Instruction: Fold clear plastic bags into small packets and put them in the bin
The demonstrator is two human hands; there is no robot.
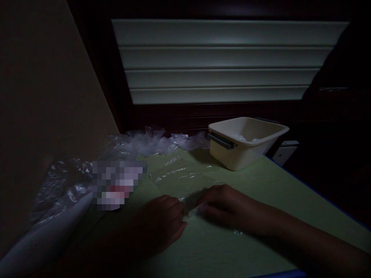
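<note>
A clear, thin plastic bag (188, 179) lies flat on the green tabletop (203, 251), its creases catching the light. At the bag's near edge, my left hand (169, 220) is closed with curled fingers, gripping the plastic. My right hand (224, 202) pinches the same edge just to the right, a small gap away from the left. The dim light partly hides the fingertips of both hands.
A cream plastic bin (232, 154) with grey handles stands at the back right, some clear plastic inside. A white box (285, 152) is beyond it. Crumpled clear plastic (145, 143) lines the back and left edges. A pixelated item (117, 187) lies at left.
</note>
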